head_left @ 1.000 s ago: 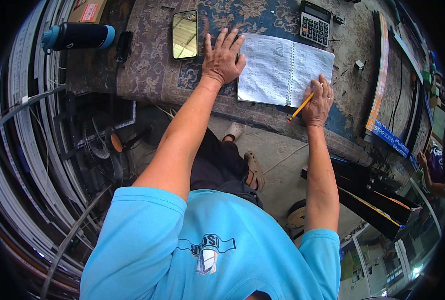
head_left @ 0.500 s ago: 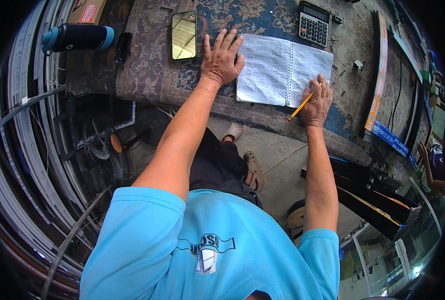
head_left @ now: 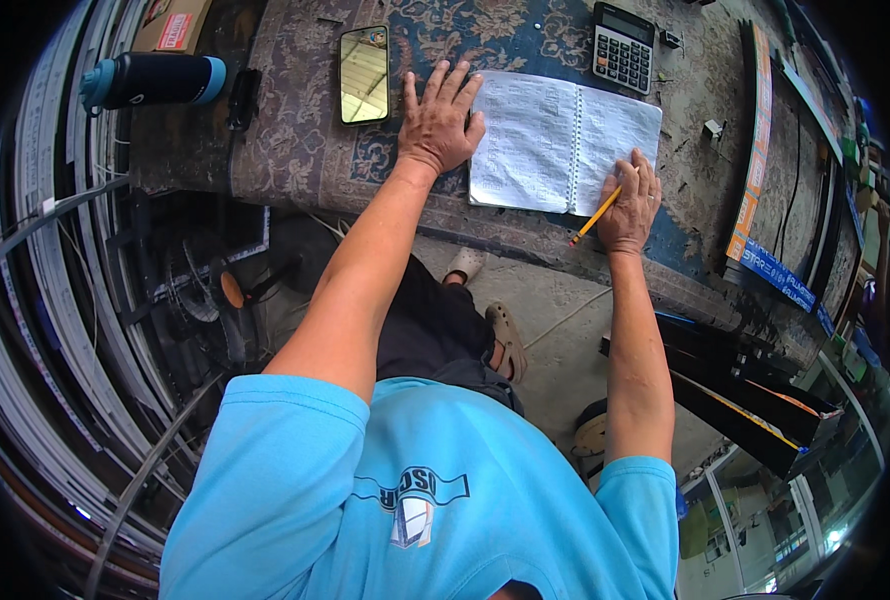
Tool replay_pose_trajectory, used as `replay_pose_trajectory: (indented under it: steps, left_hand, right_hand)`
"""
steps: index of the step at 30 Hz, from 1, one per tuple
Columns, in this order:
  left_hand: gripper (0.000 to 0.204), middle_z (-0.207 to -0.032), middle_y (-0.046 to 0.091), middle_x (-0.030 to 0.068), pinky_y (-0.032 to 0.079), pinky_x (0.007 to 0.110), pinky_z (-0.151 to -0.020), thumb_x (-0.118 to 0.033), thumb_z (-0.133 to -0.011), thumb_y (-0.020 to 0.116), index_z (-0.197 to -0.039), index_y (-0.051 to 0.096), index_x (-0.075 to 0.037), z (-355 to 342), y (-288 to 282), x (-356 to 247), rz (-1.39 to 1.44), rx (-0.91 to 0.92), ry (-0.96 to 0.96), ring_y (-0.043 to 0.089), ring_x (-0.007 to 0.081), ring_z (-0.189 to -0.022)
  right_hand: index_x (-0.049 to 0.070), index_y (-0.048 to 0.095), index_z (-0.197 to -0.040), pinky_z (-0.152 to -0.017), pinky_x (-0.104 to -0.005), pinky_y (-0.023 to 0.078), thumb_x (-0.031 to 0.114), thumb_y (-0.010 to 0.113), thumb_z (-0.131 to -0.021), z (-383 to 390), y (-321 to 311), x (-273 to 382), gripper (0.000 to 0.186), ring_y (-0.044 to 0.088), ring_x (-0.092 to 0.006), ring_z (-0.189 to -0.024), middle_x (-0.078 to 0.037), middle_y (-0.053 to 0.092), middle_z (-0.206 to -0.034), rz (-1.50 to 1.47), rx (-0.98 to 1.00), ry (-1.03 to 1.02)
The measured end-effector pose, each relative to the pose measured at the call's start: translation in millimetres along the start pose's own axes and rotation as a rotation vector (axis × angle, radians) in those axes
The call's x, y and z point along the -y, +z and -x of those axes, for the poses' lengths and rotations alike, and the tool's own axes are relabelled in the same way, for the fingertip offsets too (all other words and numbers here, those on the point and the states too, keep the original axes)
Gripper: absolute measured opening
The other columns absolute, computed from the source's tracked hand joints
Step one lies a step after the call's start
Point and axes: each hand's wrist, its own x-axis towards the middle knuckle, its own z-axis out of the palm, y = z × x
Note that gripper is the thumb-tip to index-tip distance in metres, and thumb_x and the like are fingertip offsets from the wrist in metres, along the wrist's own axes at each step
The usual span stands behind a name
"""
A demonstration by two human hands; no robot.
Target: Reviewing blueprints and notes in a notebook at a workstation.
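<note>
A spiral notebook (head_left: 523, 140) with handwriting on both pages lies spread on the patterned carpet-like cover (head_left: 295, 110) of the table. My left hand (head_left: 437, 122) rests flat with fingers spread, at the notebook's left edge. Over the lower right page, my right hand (head_left: 630, 205) is closed on a yellow pencil (head_left: 595, 215); its eraser end points down toward the table's near edge, and its tip is hidden by the fingers. A smartphone (head_left: 365, 76) with a reflective screen lies left of my left hand. Above the right page sits a calculator (head_left: 623, 48).
At the far left of the table are a dark blue bottle (head_left: 155, 80) lying on its side, a black object (head_left: 245, 98) and a cardboard box (head_left: 173, 24). Long strips (head_left: 751, 150) lie along the right side. Stacked metal profiles (head_left: 40, 300) line the left. A fan (head_left: 200, 285) stands below the table.
The view has shifted slightly, so the table things sit a little further left. Both hands keep their places, the pencil still in the right. At the far right, the other person has shifted.
</note>
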Motion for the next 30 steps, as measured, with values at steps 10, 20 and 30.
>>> replay_pose_trajectory:
  steps: [10, 20, 30]
  left_hand:
    - [0.061, -0.16, 0.042, 0.0065, 0.011, 0.064, -0.124, -0.04, -0.093, 0.052, -0.151, 0.05, -0.019, -0.4, -1.8, -0.9, 0.018, 0.011, -0.003, 0.032, 0.0296, -0.152]
    - [0.062, -0.161, 0.041, 0.0067, 0.011, 0.064, -0.124, -0.04, -0.093, 0.052, -0.152, 0.05, -0.019, 0.0, -2.0, 0.2, -0.002, 0.024, 0.005, 0.032, 0.0299, -0.152]
    - [0.062, -0.161, 0.042, 0.0067, 0.012, 0.064, -0.124, -0.039, -0.093, 0.053, -0.151, 0.05, -0.019, -0.9, -2.8, -0.2, 0.006, 0.026, 0.004, 0.032, 0.0299, -0.152]
  right_hand:
    - [0.013, 0.058, -0.125, -0.118, -0.0491, 0.03, 0.024, 0.06, -0.099, 0.1, 0.4, 0.0, 0.028, 0.047, -0.0321, -0.142, -0.013, 0.053, -0.151, 0.008, 0.007, 0.005]
    - [0.014, 0.058, -0.125, -0.118, -0.05, 0.03, 0.023, 0.06, -0.099, 0.3, 0.4, 1.0, 0.028, 0.047, -0.0324, -0.142, -0.012, 0.053, -0.152, 0.008, 0.013, 0.014]
    - [0.017, 0.057, -0.125, -0.121, -0.0523, 0.027, 0.026, 0.061, -0.098, 1.7, 3.5, -0.7, 0.029, 0.044, -0.0288, -0.144, -0.008, 0.052, -0.152, -0.003, 0.015, 0.032]
